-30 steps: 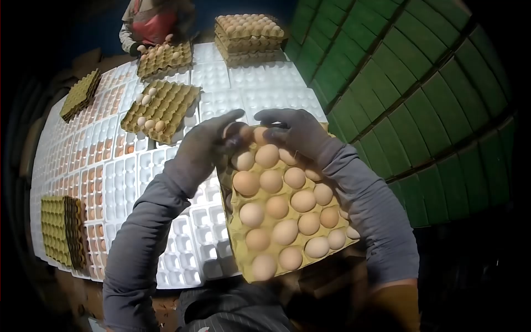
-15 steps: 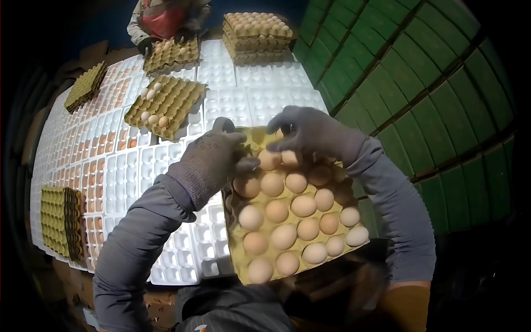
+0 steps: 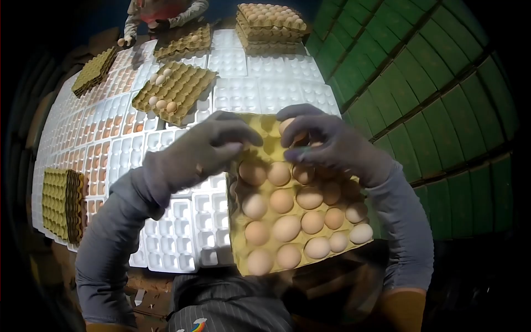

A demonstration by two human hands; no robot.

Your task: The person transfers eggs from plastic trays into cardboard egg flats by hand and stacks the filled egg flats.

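Head view, near to far. One yellow pulp tray, overhanging the near edge of a bed of white trays by its right corner; near rows filled with brown and cream eggs. Over its far end, two gloved hands: right hand, fingers closed about a single egg; left hand, over the far left corner, fingers curled, contents, if any, cannot be told. At the bed's left edge, a tray stack. Towards the middle, one slanted pulp tray bearing two small groups of eggs. Far left edge, second tray stack; beside it, a co-worker's hand with an egg. Far right corner, stacked filled trays. Along the right edge, green blocks, piled in rows.
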